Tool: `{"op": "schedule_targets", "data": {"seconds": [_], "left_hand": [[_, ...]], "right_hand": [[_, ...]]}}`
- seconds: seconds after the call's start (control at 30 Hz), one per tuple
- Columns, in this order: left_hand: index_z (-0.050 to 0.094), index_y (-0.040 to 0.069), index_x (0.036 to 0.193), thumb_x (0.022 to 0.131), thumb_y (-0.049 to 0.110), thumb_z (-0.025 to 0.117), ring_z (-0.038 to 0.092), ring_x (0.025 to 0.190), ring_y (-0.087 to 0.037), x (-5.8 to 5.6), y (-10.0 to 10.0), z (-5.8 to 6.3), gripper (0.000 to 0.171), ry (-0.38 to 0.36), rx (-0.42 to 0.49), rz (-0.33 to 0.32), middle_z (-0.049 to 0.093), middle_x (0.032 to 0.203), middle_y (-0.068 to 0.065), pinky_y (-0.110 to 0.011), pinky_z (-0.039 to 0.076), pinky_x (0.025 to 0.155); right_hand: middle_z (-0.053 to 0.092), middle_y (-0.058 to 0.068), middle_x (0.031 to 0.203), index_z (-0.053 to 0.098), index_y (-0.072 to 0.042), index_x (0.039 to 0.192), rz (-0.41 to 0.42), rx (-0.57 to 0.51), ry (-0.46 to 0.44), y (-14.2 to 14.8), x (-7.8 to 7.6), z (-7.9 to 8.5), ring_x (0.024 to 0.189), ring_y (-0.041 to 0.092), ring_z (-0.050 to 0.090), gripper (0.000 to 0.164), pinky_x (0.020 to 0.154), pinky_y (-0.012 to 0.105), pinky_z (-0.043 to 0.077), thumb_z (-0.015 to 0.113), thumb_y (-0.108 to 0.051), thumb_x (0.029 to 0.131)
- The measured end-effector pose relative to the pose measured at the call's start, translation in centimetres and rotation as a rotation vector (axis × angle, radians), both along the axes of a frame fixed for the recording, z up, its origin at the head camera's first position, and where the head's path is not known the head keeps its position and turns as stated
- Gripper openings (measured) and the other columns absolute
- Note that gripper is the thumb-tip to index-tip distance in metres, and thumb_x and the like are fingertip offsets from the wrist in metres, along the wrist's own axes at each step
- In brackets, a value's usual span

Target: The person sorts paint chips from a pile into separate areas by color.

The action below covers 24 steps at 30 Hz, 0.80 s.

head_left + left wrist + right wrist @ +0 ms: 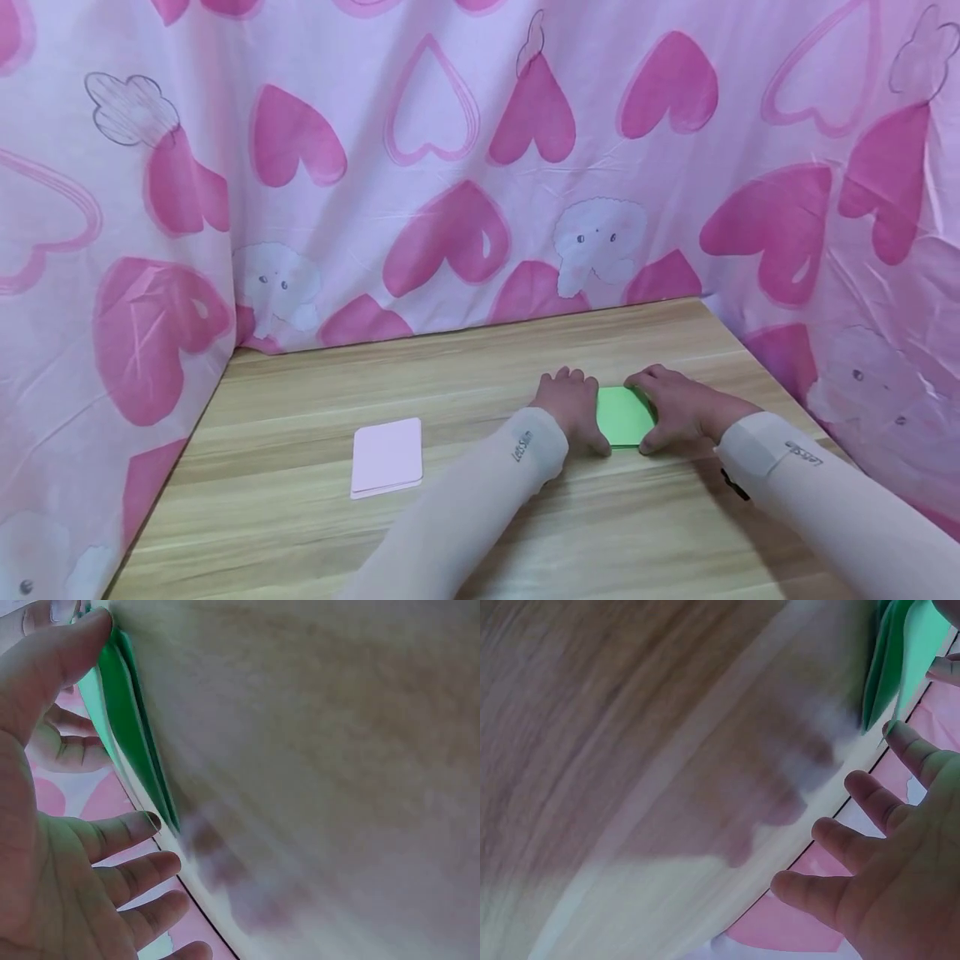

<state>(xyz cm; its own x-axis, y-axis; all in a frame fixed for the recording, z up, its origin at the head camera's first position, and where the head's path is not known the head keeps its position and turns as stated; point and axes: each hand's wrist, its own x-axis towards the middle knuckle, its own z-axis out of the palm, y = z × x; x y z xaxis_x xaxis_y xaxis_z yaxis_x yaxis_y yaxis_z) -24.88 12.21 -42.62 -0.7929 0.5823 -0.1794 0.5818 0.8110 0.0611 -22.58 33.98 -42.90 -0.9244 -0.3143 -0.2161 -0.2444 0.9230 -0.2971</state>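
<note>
A small stack of green cards (624, 417) lies on the right part of the wooden table, with one hand at each side. My left hand (572, 408) holds its left side, thumb at the near corner and index finger at the far corner. My right hand (678, 407) holds the right side in the same manner. In the left wrist view, the edges of the green cards (135, 724) bow and spread slightly apart between thumb and index finger. The other fingers (877, 802) of the right hand stretch out beside the stack, holding nothing.
A stack of pale pink cards (387, 456) lies on the wooden table (285, 400), left of the hands. Pink heart-patterned cloth (450, 167) hangs behind the table and along both sides. Light sleeves cover both forearms.
</note>
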Motion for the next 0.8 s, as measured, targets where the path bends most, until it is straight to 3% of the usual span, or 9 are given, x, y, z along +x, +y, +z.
{"op": "schedule_targets", "data": {"seconds": [0.53, 0.67, 0.8], "left_hand": [[0.06, 0.024, 0.138, 0.069, 0.075, 0.085, 0.055, 0.12, -0.017, 0.3, 0.1, -0.3, 0.09, -0.017, 0.011, 0.014, 0.062, 0.123, 0.005, -0.04, 0.047, 0.11], [0.057, 0.024, 0.142, 0.07, 0.078, 0.082, 0.055, 0.126, -0.017, 0.1, -0.2, -0.4, 0.093, -0.03, 0.032, -0.001, 0.062, 0.129, 0.006, -0.042, 0.046, 0.114], [0.052, 0.024, 0.15, 0.076, 0.082, 0.074, 0.049, 0.143, -0.019, -0.2, -1.1, 0.0, 0.097, -0.01, 0.057, -0.041, 0.058, 0.147, 0.006, -0.044, 0.044, 0.118]], "right_hand": [[0.052, 0.02, 0.14, 0.053, -0.005, 0.149, -0.029, -0.006, -0.06, 0.3, 0.1, -0.3, 0.12, 0.038, 0.055, 0.107, 0.104, 0.062, 0.051, 0.101, -0.043, 0.061], [0.051, 0.02, 0.142, 0.049, -0.006, 0.152, -0.033, -0.02, -0.07, 0.3, 0.2, -0.4, 0.122, 0.039, 0.054, 0.11, 0.104, 0.063, 0.051, 0.1, -0.045, 0.062], [0.051, 0.021, 0.144, 0.048, -0.006, 0.154, -0.02, -0.036, -0.039, 0.1, 0.4, -0.4, 0.125, 0.04, 0.054, 0.11, 0.104, 0.063, 0.05, 0.097, -0.052, 0.067]]}}
